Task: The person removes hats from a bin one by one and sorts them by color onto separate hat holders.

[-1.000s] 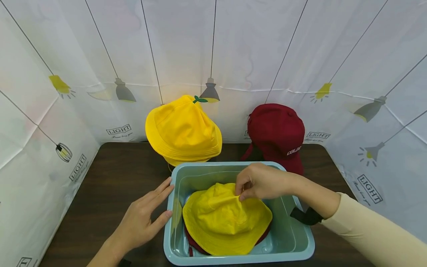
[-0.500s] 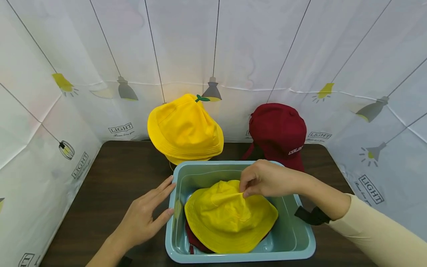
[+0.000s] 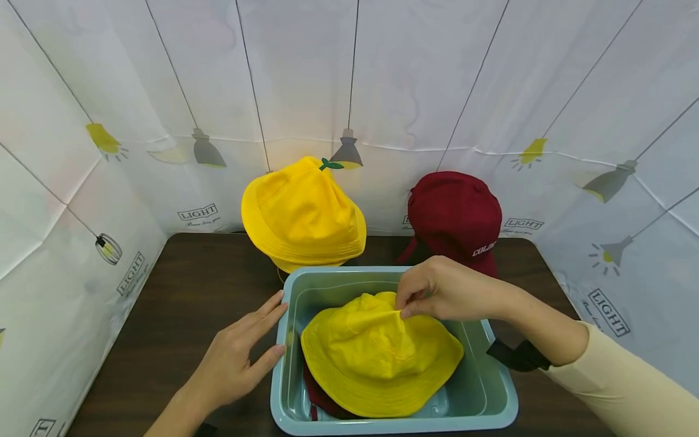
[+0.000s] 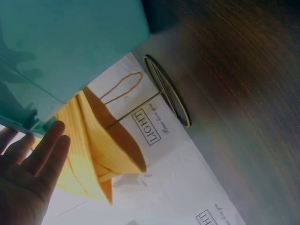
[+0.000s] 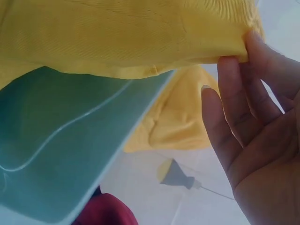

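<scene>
A yellow bucket hat (image 3: 371,358) lies in a light blue plastic basin (image 3: 505,388), over a dark red cloth item (image 3: 323,391) that is mostly covered. My right hand (image 3: 450,290) pinches the crown of that hat between thumb and fingertips; the right wrist view shows the pinched yellow cloth (image 5: 140,37) close up. Against the basin's left rim rests my left hand (image 3: 235,352), its fingers extended. From below, the left wrist view shows the same hand (image 4: 35,173) with fingertips at the basin's edge.
Behind the basin, another yellow bucket hat (image 3: 306,218) with a green sprout sits on a thin wire stand (image 4: 168,91). A dark red cap (image 3: 453,212) is at the back right. The dark wooden table (image 3: 180,291) meets a lamp-printed white curtain (image 3: 306,73).
My right hand has shifted slightly right and up, drawing the pinched crown along, and the hat's brim has spread further right in the basin. The left hand stays at the rim.
</scene>
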`<state>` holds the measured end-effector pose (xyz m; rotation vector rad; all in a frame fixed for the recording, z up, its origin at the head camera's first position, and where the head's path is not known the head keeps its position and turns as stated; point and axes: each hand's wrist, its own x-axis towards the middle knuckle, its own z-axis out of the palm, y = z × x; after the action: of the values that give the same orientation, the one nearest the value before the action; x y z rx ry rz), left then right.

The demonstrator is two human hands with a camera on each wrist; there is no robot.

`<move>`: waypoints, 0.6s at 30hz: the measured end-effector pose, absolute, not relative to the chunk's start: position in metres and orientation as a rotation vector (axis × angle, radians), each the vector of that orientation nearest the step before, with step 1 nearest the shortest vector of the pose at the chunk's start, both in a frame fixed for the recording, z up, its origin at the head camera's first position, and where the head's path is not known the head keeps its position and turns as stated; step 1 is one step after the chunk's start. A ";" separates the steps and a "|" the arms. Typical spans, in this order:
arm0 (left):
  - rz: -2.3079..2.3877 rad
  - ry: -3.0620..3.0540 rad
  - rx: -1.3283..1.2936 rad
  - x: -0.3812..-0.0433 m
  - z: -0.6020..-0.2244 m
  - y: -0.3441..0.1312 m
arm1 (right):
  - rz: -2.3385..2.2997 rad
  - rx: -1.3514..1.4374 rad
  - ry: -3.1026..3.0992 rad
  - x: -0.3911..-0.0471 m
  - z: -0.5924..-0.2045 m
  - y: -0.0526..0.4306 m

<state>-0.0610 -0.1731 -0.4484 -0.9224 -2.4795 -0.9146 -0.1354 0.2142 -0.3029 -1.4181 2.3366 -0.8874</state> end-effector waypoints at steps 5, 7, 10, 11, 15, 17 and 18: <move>-0.916 -2.452 -0.935 -0.062 -0.449 -0.173 | -0.925 -1.418 2.354 -0.132 -0.289 0.218; -0.918 -2.438 -0.942 -0.063 -0.449 -0.172 | -0.948 -1.414 2.358 -0.131 -0.282 0.220; -0.920 -2.432 -0.948 -0.064 -0.450 -0.171 | -0.959 -1.424 2.377 -0.132 -0.272 0.224; -0.922 -2.433 -0.949 -0.064 -0.450 -0.171 | -0.958 -1.425 2.386 -0.132 -0.270 0.224; -0.925 -2.450 -0.941 -0.064 -0.450 -0.171 | -0.939 -1.437 2.432 -0.134 -0.261 0.225; -0.924 -2.455 -0.937 -0.064 -0.450 -0.171 | -0.950 -1.443 2.440 -0.135 -0.257 0.224; -0.924 -2.457 -0.934 -0.064 -0.450 -0.171 | -0.958 -1.450 2.445 -0.135 -0.255 0.224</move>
<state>-0.0635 -0.1706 -0.4505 -0.9338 -2.4572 -0.9241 -0.1350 0.2243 -0.2546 -1.4498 2.4450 -0.9577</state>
